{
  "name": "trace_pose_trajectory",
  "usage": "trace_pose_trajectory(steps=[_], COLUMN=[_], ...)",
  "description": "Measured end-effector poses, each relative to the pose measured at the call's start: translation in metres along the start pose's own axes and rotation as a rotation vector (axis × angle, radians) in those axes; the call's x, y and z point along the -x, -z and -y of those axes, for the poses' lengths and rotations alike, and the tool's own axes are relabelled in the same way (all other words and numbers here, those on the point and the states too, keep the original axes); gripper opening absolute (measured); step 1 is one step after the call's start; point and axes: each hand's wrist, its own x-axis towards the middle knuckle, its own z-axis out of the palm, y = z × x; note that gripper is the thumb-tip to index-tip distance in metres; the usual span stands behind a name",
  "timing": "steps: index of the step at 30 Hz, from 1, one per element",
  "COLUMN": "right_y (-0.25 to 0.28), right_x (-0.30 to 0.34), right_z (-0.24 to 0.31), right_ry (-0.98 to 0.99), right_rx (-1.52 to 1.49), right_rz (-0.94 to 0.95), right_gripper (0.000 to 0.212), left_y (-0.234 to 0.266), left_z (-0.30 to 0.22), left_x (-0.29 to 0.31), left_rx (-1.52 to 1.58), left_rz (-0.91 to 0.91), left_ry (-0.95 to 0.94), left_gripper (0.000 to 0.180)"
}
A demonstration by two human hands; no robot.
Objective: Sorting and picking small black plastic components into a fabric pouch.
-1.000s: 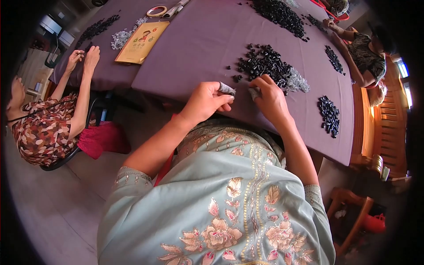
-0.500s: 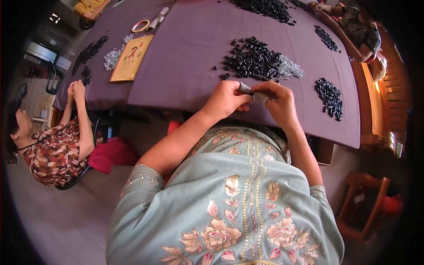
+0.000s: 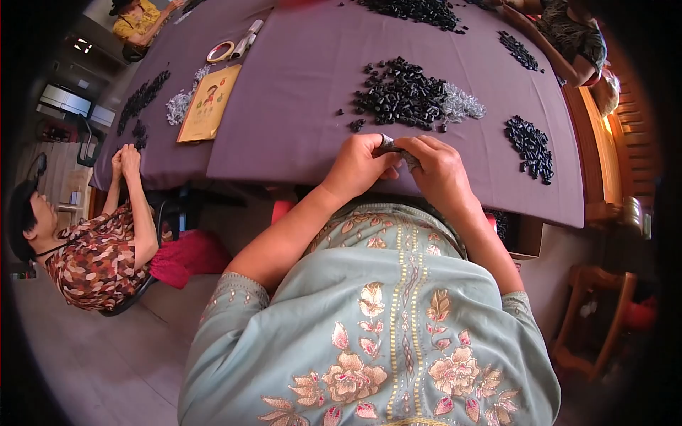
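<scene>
My left hand and my right hand meet at the near edge of the purple-covered table. Their thumbs and fingertips are pinched together around a small black piece, mostly hidden by the fingers. Grey wrapping covers a fingertip on each hand. Just beyond them lies a heap of short black cylindrical pieces. Small silvery, clear-looking bits are piled against its right side. Further right is a second heap of black cylindrical pieces.
A yellow booklet, a tape roll and a marker-like white item lie to the left. A person in a patterned top sits at left; others work at the far corners. A wooden chair stands at lower right.
My right hand has turned inward, its fingers now folding over the piece near my left fingertips. The view has shifted slightly, and a blurred red shape appears at the far table edge.
</scene>
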Motion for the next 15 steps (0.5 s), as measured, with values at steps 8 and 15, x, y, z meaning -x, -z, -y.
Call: trace_pose_trajectory(steps=[8,15], right_y=[0.000,0.005], right_x=[-0.001,-0.004], right_z=[-0.002,-0.003], right_ry=[-0.257,-0.188], right_rx=[-0.299,-0.204], right_rz=[0.019,-0.018], right_gripper=[0.045,0.050], left_y=[-0.001,-0.004], left_z=[0.002,-0.006], left_x=[-0.003,-0.003], left_rx=[0.088,0.213], left_rz=[-0.055,-0.078], left_ry=[-0.078,0.030], left_gripper=[0.009,0.011])
